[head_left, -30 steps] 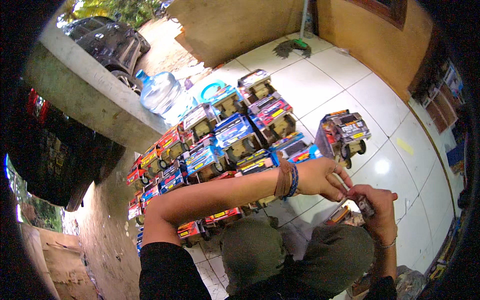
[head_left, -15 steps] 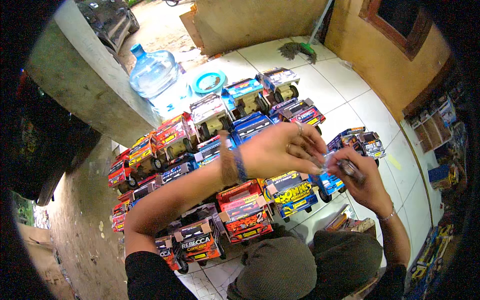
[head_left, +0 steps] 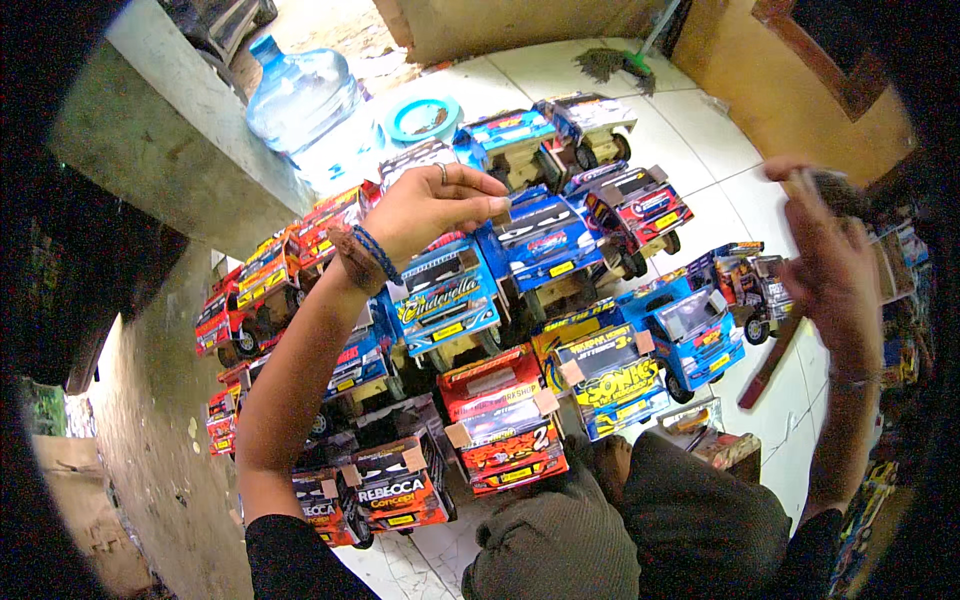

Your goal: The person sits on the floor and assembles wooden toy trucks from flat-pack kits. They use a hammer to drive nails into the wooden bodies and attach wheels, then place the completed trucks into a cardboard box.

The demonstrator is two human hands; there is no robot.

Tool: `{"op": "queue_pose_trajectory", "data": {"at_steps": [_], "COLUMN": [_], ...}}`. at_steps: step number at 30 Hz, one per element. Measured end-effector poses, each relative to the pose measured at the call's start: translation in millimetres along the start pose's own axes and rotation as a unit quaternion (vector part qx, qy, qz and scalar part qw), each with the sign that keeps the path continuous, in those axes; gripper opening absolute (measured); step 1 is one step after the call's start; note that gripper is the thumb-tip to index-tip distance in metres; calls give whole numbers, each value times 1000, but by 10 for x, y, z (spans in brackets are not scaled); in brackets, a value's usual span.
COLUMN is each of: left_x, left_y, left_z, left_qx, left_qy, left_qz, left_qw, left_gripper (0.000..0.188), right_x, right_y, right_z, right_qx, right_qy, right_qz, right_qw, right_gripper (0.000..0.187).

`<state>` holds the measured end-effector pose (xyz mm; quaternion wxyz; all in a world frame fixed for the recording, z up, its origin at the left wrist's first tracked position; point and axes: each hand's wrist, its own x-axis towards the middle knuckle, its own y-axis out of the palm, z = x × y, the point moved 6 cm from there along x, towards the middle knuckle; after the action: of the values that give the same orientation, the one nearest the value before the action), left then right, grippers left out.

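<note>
My left hand [head_left: 425,208] is raised over the rows of toy trucks, thumb and fingers pinched together. Whatever sits between the fingertips is too small to make out. Just beyond the fingertips is a blue toy truck [head_left: 548,240], and below the wrist a light-blue one [head_left: 445,300]. Off to the right, my right hand [head_left: 832,265] is smeared by motion and closed around what looks like a hammer [head_left: 768,372]. Its reddish-brown handle slants down below the hand, and a dark blunt end shows above the fingers. A red truck [head_left: 508,425] and a yellow-and-blue truck [head_left: 612,385] stand nearest my knees.
A large clear-blue water bottle [head_left: 305,100] and a turquoise basin [head_left: 423,120] stand behind the trucks. A mop [head_left: 615,66] leans near the back wall. More trucks [head_left: 868,500] line the right side. White tiles [head_left: 735,205] cover the floor.
My hands have moved apart. The left went left and upward; the right swung right and upward with the hammer, whose handle now shows. The view has shifted slightly.
</note>
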<state>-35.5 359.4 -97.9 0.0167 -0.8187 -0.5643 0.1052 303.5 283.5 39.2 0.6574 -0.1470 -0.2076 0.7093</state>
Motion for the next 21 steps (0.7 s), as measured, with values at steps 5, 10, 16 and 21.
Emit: {"op": "queue_pose_trajectory", "data": {"at_steps": [5,10,16,21], "left_x": [4,35,119,139], "left_y": [-42,-17,-49,-34], "left_z": [217,306,395,444], "left_qx": [62,99,163,92], "left_qy": [16,10,-5,-13], "left_qz": [-16,-4,-20,-15], "left_qw": [998,995,986,996], "left_gripper": [25,27,27,27], "right_x": [-125,-376,-923,-1257], "right_y": [-456,-653,-388,243], "right_z": [-499,-1057,-1063,-1005], "right_qx": [290,298,269,269], "right_qy": [94,137,139,177], "right_qz": [60,-152,-240,-61], "right_qw": [951,932,922,945], "right_gripper": [44,47,53,59]}}
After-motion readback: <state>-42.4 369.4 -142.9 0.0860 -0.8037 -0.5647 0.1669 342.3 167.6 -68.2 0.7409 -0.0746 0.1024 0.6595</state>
